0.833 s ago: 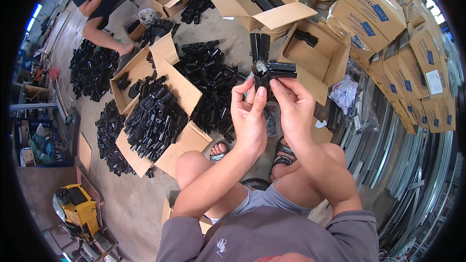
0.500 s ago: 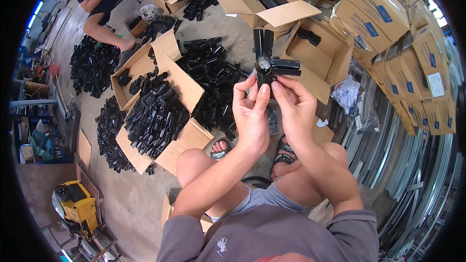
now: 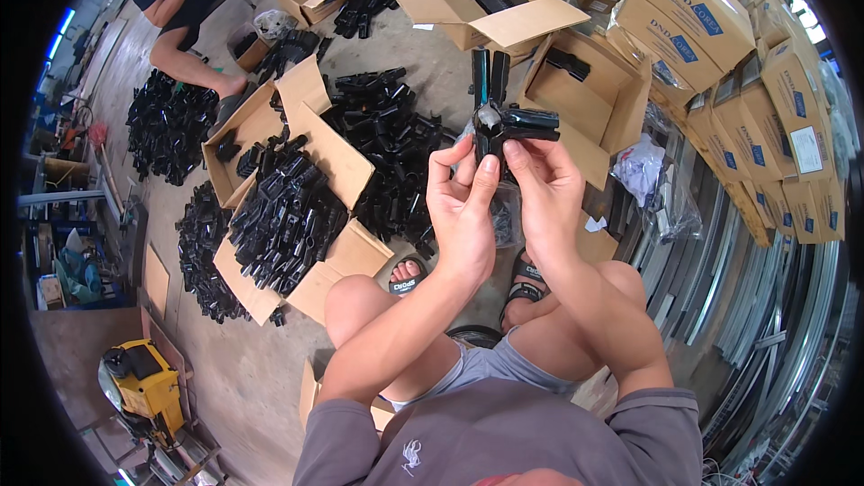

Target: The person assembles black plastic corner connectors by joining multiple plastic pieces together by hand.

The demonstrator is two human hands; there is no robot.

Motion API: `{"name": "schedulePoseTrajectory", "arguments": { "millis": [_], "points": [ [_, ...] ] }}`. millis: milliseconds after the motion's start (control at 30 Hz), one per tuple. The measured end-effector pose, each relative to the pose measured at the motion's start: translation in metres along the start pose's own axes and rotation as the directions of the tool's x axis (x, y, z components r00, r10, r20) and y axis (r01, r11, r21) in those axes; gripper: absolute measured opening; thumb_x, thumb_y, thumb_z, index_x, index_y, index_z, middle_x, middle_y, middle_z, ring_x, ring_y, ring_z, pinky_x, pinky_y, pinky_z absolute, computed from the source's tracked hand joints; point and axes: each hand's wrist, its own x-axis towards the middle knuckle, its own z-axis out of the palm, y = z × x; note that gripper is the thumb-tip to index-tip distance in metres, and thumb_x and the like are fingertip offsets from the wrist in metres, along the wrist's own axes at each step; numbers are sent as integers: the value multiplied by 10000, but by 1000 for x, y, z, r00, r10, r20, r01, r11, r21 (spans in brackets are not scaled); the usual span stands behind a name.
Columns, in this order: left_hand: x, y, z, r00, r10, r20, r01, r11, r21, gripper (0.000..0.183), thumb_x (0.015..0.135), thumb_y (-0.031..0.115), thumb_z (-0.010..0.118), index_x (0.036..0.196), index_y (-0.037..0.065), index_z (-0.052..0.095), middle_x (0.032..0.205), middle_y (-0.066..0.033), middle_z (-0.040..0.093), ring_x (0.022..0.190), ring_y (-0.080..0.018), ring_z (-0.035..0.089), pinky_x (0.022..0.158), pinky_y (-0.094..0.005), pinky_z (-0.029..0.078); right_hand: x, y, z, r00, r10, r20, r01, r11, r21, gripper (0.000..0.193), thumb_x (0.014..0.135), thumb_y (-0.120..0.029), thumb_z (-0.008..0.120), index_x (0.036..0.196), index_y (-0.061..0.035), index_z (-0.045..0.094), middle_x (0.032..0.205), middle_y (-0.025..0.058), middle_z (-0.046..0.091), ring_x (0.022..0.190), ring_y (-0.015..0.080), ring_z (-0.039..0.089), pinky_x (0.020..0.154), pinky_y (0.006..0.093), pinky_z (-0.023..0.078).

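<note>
In front of me I hold up a glossy black pipe joint [image 3: 491, 79] with tube-like arms, one pointing away and one to the right. A pale, shiny spot shows at its middle. My left hand [image 3: 463, 211] grips the near left side, its thumb against the joint's lower part. My right hand [image 3: 551, 193] pinches it from the right, thumb just under the sideways arm. Both hands are closed on the joint, and the fingers behind it are partly hidden. An open cardboard box [image 3: 355, 166] heaped with similar black joints [image 3: 286, 216] stands to the left.
Loose black piles [image 3: 387, 139] lie on the floor beyond and left. Open cartons [image 3: 589, 112] stand ahead, stacked closed cartons [image 3: 693, 22] at right. Long metal profiles [image 3: 711, 274] lie along the right. A yellow machine [image 3: 148, 387] is lower left; another person [image 3: 193, 27] sits far left.
The joint is tilted slightly in my fingers, its sideways arm turned a little. Both hands keep their hold. The surroundings have shifted slightly leftward in the view.
</note>
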Motion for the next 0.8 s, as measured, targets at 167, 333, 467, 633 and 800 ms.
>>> {"name": "schedulePoseTrajectory", "arguments": {
  "millis": [167,333,467,633,800],
  "points": [
    [-1,0,-1,1000,-6,-2,6,1000,-12,286,962,19,583,1221,75,475,1214,-106,617,1116,-133,558,995,-299,420,-6,-5,1,999,22,39,-26,995,100,149,886,-26,705,1009,45,659,975,87,703,876,86,642,781,230,516],
    [2,-1,-2,1000,17,17,-17,1000,20,283,963,19,579,1220,73,473,1206,-116,634,1117,-138,568,997,-303,426,-4,-3,-1,1000,2,20,-3,999,50,117,892,-25,697,983,42,668,964,88,702,869,89,643,780,234,518],
    [1,-1,-2,1000,18,13,-18,1000,19,276,964,19,577,1216,71,477,1206,-116,633,1116,-137,567,992,-302,429,-3,2,-5,999,-26,44,29,997,-70,132,897,-36,693,998,42,659,949,88,700,867,97,648,775,237,518],
    [-1,-3,-2,1000,6,23,-6,1000,11,276,965,8,569,1218,70,478,1214,-110,623,1111,-132,563,989,-302,430,-8,-5,0,999,23,44,-28,992,124,190,901,-58,696,1054,39,640,970,96,695,868,101,646,782,245,514],
    [-1,0,1,1000,5,28,-5,1000,20,277,963,1,569,1216,68,479,1199,-107,623,1107,-132,563,990,-303,428,-8,-1,-7,999,25,23,-27,995,97,209,903,-74,698,1070,38,638,997,106,691,876,106,642,790,260,509]
  ]
}}
